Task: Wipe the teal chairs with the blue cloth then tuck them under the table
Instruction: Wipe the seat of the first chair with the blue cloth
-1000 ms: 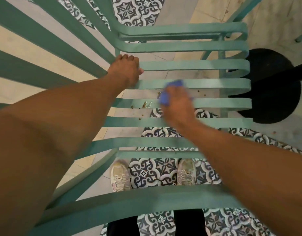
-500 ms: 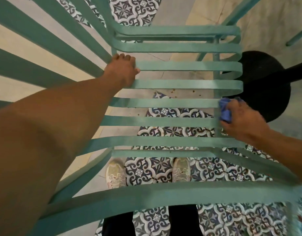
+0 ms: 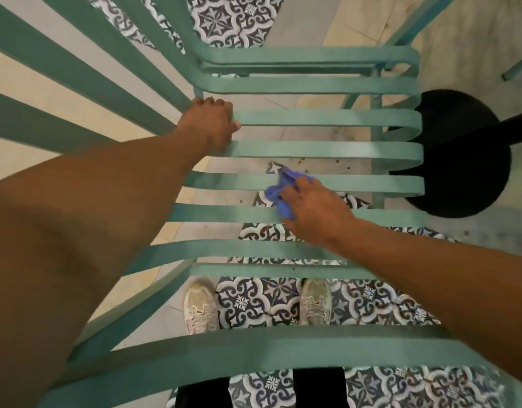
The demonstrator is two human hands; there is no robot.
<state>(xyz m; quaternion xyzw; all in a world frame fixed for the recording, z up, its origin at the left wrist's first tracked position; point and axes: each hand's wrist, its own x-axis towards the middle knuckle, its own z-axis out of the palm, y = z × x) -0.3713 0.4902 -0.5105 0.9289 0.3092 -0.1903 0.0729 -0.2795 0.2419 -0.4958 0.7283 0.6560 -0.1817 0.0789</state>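
I'm mid-wipe: my right hand [image 3: 312, 207] pinches the blue cloth [image 3: 280, 191] on the teal chair [image 3: 356, 150] seat's centre slats, my left hand [image 3: 209, 125] clenched at ten o'clock; next, I judge, the nearer slats.

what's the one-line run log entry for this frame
phase: wiping seat slats | right hand: blue cloth on mid slats | left hand: gripping teal chair | chair not yet tucked

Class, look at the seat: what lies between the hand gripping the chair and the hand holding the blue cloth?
In the head view, between the left hand and the right hand holding the blue cloth lies one teal slat, with open gaps showing floor.
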